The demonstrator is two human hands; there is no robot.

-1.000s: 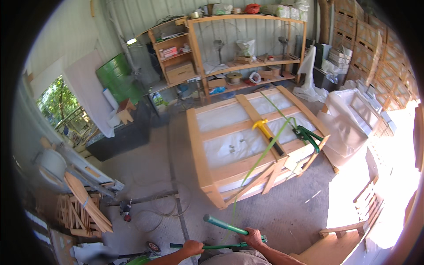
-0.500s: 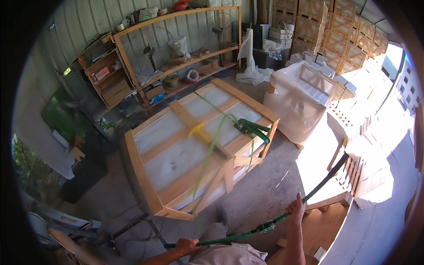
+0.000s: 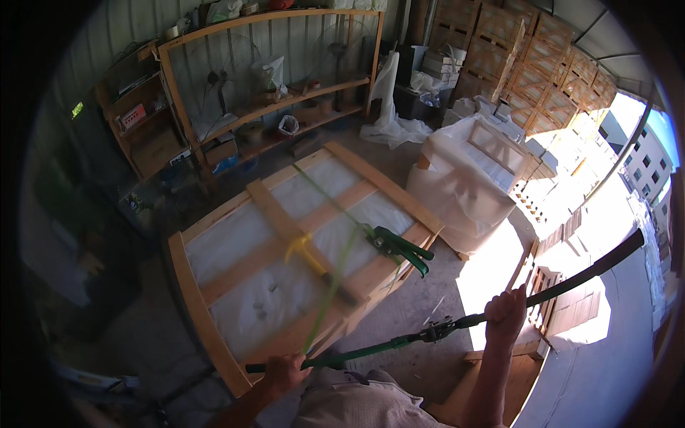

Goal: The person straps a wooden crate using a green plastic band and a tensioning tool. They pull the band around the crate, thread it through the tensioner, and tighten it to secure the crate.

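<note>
My left hand [image 3: 284, 372] is closed round one handle of a long green strapping sealer [image 3: 437, 330]. Its other handle, dark-gripped and reaching far to the right, is in my closed right hand [image 3: 505, 314]. The two handles are spread almost into one line, with the metal jaw between my hands. Beyond it stands a wooden crate [image 3: 285, 221] with white wrapping between its slats. A green strap [image 3: 327, 303] crosses the crate top and passes down beside my left hand. A green strap tensioner [image 3: 396, 246] sits on that strap. A hammer with yellow parts [image 3: 307, 255] lies on a slat.
Right of the crate is a plastic-wrapped load [image 3: 460, 185]. Wooden shelving [image 3: 267, 110] lines the back wall, and crates [image 3: 492, 60] are stacked at the back right. A wooden pallet [image 3: 548, 285] and boards lie to my right, near sunlit ground.
Both hands have lifted the sealer up toward the crate, the right hand also moving outward. The view has shifted, so the crate sits lower left. Both grips hold.
</note>
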